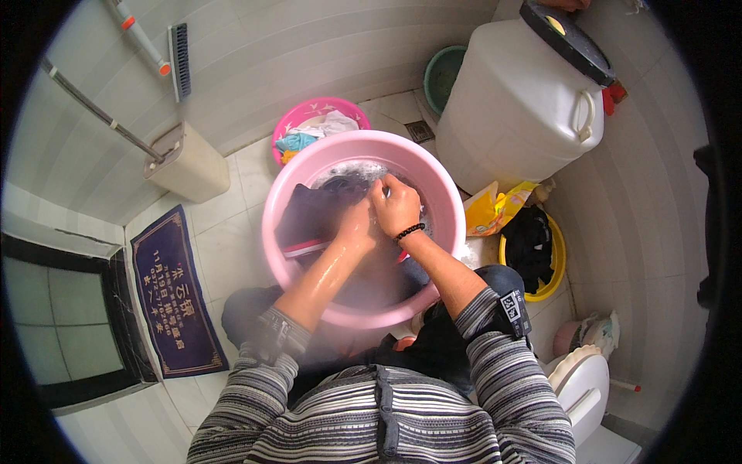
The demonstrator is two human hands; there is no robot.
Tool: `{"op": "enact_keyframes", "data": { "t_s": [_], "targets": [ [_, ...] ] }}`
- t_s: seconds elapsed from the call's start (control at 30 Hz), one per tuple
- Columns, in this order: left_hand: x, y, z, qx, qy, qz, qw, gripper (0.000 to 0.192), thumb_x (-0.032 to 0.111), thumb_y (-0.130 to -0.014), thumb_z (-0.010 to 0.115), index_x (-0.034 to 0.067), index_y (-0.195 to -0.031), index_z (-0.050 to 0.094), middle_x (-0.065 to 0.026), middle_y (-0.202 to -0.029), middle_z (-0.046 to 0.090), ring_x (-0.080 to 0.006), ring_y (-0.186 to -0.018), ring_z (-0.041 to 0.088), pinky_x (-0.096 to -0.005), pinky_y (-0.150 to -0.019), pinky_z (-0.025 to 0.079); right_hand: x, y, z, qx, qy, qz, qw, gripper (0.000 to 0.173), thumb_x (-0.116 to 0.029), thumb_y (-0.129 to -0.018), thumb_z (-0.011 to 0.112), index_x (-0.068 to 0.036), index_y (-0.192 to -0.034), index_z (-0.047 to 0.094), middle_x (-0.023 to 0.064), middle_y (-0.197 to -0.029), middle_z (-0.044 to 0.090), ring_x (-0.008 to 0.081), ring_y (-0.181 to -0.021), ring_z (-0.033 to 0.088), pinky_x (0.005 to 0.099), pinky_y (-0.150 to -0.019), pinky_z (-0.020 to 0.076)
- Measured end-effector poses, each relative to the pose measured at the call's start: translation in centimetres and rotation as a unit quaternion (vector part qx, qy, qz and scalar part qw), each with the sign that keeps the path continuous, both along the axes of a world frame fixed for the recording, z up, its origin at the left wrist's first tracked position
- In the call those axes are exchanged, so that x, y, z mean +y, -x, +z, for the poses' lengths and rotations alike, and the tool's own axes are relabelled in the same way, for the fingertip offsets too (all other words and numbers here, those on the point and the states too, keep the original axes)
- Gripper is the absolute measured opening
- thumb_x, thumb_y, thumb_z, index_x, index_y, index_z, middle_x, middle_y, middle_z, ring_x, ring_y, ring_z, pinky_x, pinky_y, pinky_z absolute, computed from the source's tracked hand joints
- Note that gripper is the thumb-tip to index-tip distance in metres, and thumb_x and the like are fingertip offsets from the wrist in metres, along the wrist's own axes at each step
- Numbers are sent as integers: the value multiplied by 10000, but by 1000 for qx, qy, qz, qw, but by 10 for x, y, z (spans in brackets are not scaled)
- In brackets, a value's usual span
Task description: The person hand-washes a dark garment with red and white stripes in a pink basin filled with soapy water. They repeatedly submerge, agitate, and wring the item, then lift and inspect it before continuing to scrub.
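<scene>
A pink plastic basin stands before me, with dark wet clothing and sudsy water inside. My left hand is low in the basin against the dark cloth, its fingers partly hidden behind the other hand. Close beside it, my right hand, with a dark bead bracelet at the wrist, is curled into a fist around a bit of dark cloth. A red and white stripe shows on the clothing left of my hands. Haze blurs the lower left of the basin.
Behind the basin sits a bright pink basin of light clothes. A large white barrel stands back right, near a yellow packet and a yellow basin of black cloth. At left are a mat and a beige bin; a toilet is lower right.
</scene>
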State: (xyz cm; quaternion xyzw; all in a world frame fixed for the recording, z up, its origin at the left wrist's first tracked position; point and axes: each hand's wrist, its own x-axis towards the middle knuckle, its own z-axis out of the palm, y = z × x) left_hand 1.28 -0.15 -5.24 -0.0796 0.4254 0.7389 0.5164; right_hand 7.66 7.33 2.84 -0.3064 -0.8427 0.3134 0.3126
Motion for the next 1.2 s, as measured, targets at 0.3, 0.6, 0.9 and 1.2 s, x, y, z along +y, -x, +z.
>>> {"op": "enact_keyframes", "data": {
  "t_s": [0.3,0.6,0.9,1.2],
  "targets": [
    [2,19,-12,91,-9,38,995,281,370,-916,647,106,-1011,632,-76,-987,667,-193,-952,639,-407,-858,511,42,4,-54,-77,147,-61,984,467,-480,-880,567,-33,-910,699,269,-870,662,432,-899,638,490,-801,492],
    [-10,26,-7,-106,61,28,992,971,646,-789,651,79,-1463,242,-201,-1381,418,-417,-1289,409,-592,-1058,309,69,-22,-112,-305,93,47,947,594,-257,-802,731,-158,-1317,454,202,-1305,502,400,-1135,561,478,-939,478],
    [-11,26,0,-97,91,-6,991,866,647,-826,607,81,-1417,322,-205,-1348,442,-427,-1219,459,-583,-1012,377,39,-1,-61,-171,229,103,953,288,-76,-778,612,-190,-1035,671,166,-1063,662,330,-1072,614,401,-881,491],
    [-21,48,42,97,-64,-130,985,261,323,-971,548,67,-957,599,-46,-818,598,-168,-739,582,-309,-735,500,-47,-32,67,129,55,330,934,237,-143,-731,662,-57,-932,571,154,-886,539,345,-907,538,429,-826,440]
  ]
}}
